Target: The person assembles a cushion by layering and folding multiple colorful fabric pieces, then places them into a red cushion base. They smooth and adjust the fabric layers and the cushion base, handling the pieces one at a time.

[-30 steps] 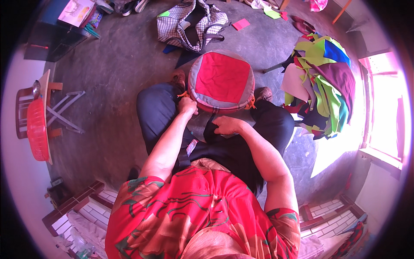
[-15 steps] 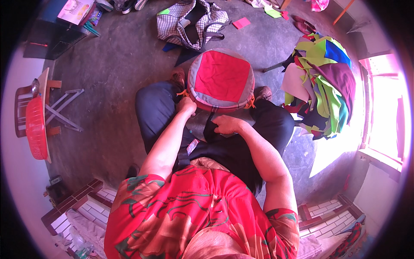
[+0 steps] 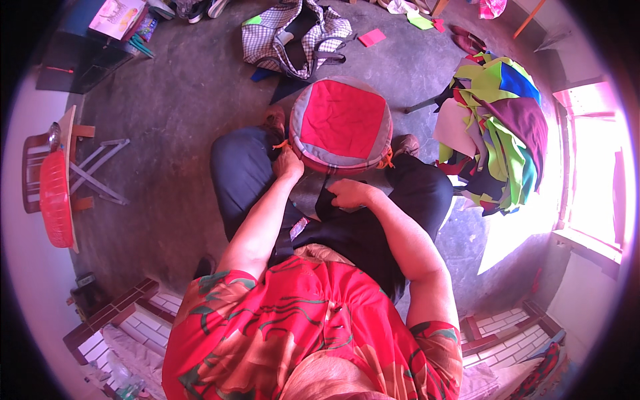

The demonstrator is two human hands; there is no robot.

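Between my knees sits a round padded cushion [image 3: 343,120], red on top with grey corner panels and orange tassels [image 3: 386,159] at its sides. My left hand [image 3: 289,164] is closed at its near left edge, just below one orange tassel; the fingertips are partly hidden. Closer to my lap, my right hand [image 3: 350,194] has its fingers curled on a dark strip of cloth [image 3: 325,204] that hangs below the cushion's near side. Dark trousers behind make that strip's outline hard to make out.
A heap of coloured fabric scraps [image 3: 497,133] is piled at the right by the bright window [image 3: 597,173]. Beyond the cushion lies a checked bag [image 3: 267,40]. At the left, a red basket [image 3: 55,198] rests against a small table [image 3: 72,133] with folding legs.
Almost nothing differs. The whole view has shifted very slightly; both hands and the cushion keep the same places relative to each other.
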